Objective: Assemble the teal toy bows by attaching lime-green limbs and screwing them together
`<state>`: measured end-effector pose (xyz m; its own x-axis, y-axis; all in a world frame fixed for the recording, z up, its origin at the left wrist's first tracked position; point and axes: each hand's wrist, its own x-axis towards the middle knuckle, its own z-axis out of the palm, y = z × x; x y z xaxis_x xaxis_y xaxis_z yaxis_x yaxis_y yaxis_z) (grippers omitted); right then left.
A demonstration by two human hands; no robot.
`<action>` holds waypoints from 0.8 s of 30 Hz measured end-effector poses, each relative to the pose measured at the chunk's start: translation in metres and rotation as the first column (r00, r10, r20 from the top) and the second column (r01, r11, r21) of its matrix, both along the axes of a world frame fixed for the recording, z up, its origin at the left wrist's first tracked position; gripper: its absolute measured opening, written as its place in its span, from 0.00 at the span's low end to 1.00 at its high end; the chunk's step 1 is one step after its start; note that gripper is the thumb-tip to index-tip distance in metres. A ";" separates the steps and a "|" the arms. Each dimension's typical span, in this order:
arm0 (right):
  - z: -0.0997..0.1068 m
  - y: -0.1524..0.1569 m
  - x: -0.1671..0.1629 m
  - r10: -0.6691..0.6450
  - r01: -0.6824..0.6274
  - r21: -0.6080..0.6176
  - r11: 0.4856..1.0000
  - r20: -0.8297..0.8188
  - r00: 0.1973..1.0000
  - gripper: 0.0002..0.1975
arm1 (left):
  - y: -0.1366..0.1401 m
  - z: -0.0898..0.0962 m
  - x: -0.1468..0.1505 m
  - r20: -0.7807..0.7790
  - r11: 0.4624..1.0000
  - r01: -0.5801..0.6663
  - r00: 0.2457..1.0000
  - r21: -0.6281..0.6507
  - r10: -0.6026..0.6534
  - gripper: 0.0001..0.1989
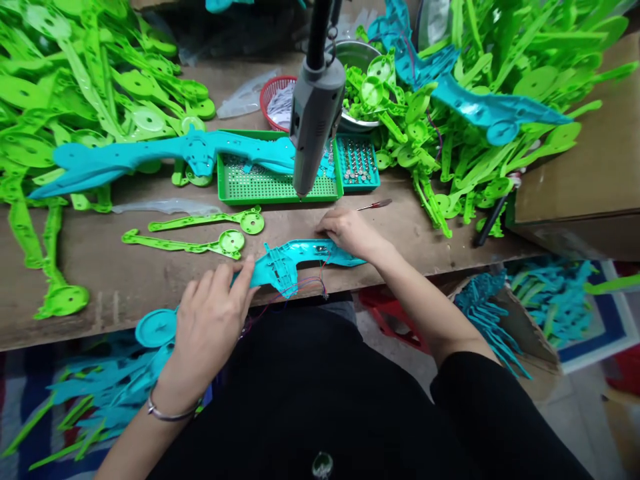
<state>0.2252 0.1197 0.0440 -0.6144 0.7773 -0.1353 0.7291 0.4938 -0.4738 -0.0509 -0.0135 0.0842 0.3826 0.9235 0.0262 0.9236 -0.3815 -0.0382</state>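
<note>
A turquoise plastic shell (305, 251), shaped like half a toy bow, lies across the front of the workbench with its ribbed inner side up. Thin red and blue wires (300, 285) trail from it over the bench edge. My left hand (215, 307) is closed around the shell's left end. At the shell's upper edge, right of the middle, my right hand (347, 230) has its fingers bent together; whatever they pinch is hidden. Behind that hand lies a small screwdriver (379, 204). Two lime-green arm pieces (200, 245) rest left of the shell.
An electric screwdriver (315, 120) hangs above a green perforated tray (280, 199). Beside the tray sits a blue box of small metal parts (357, 163). Another turquoise shell (135, 153) lies behind. Lime-green parts (530, 87) are heaped on both sides, with a cardboard box (580, 160) at right.
</note>
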 end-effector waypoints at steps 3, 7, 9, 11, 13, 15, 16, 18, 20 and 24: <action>-0.003 0.003 0.000 -0.006 0.006 0.028 1.000 0.021 1.000 0.17 | -0.001 -0.001 0.000 -0.010 0.999 0.024 1.000 0.036 -0.023 0.21; -0.003 -0.001 0.002 -0.129 0.134 0.041 0.990 -0.104 0.986 0.14 | -0.001 -0.004 -0.001 -0.018 0.996 0.033 0.999 0.078 -0.031 0.21; 0.001 -0.009 0.000 -0.251 0.265 0.021 0.964 -0.257 0.933 0.11 | -0.002 -0.005 -0.001 -0.024 0.996 0.029 0.999 0.082 -0.027 0.21; 0.007 -0.023 -0.004 -0.381 0.395 -0.053 0.917 -0.406 0.830 0.09 | -0.003 -0.005 -0.001 -0.026 0.996 0.032 0.999 0.082 -0.030 0.21; 0.013 -0.037 -0.010 -0.473 0.457 -0.157 0.876 -0.471 0.745 0.07 | -0.002 -0.005 0.000 -0.021 0.996 0.035 0.999 0.084 -0.034 0.21; 0.017 -0.050 -0.016 -0.515 0.466 -0.225 0.856 -0.464 0.721 0.07 | -0.002 -0.005 0.000 -0.011 0.995 0.032 0.999 0.090 -0.031 0.22; 0.018 -0.055 -0.019 -0.520 0.468 -0.232 0.853 -0.452 0.725 0.07 | -0.002 -0.005 0.000 -0.007 0.995 0.031 1.000 0.095 -0.030 0.22; 0.018 -0.062 -0.023 -0.522 0.488 -0.198 0.850 -0.432 0.735 0.08 | -0.002 -0.005 0.000 0.000 0.994 0.035 0.999 0.106 -0.035 0.22; 0.017 -0.066 -0.025 -0.512 0.503 -0.141 0.853 -0.413 0.753 0.08 | -0.002 -0.005 0.000 0.004 0.992 0.049 0.999 0.115 -0.050 0.22; 0.018 -0.065 -0.023 -0.462 0.466 -0.088 0.881 -0.378 0.802 0.09 | -0.003 -0.008 -0.001 0.007 0.992 0.050 0.999 0.114 -0.051 0.22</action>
